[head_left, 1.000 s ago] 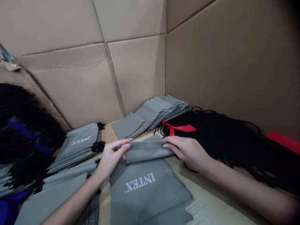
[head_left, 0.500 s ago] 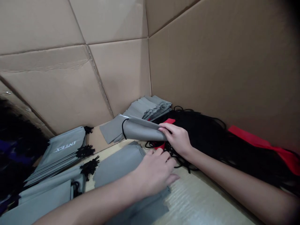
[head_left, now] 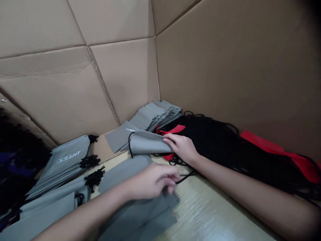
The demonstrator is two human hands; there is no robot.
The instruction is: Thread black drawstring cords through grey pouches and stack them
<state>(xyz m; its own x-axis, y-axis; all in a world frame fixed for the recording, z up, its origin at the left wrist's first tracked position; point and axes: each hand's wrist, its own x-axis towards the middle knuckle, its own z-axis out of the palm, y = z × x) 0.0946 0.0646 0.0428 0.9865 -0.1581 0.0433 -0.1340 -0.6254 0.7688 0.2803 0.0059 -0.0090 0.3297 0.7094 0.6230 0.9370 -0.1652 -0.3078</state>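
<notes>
My right hand [head_left: 182,147] is closed on one end of a grey fabric pouch [head_left: 147,144], which is curled into a tube above the table. A black cord loop crosses the pouch's far left end, and a thin whitish tip [head_left: 130,130] sticks out at its top corner. Lower and nearer, my left hand [head_left: 159,179] pinches a black cord [head_left: 187,176] that runs right toward the dark heap. Beneath my left hand lie flat grey fabric pieces [head_left: 140,214].
Cardboard walls [head_left: 120,73] meet at the back corner. A fanned pile of grey pieces [head_left: 150,113] lies there. To the right is a heap of black cords [head_left: 213,144] with red strips [head_left: 263,142]. Finished-looking pouches [head_left: 65,160] with black tassels and "INTEX" print stack at left.
My left hand has come down from near the red strip and now has its fingers pinched on a black cord. My right hand and the pouch have shifted slightly left and down.
</notes>
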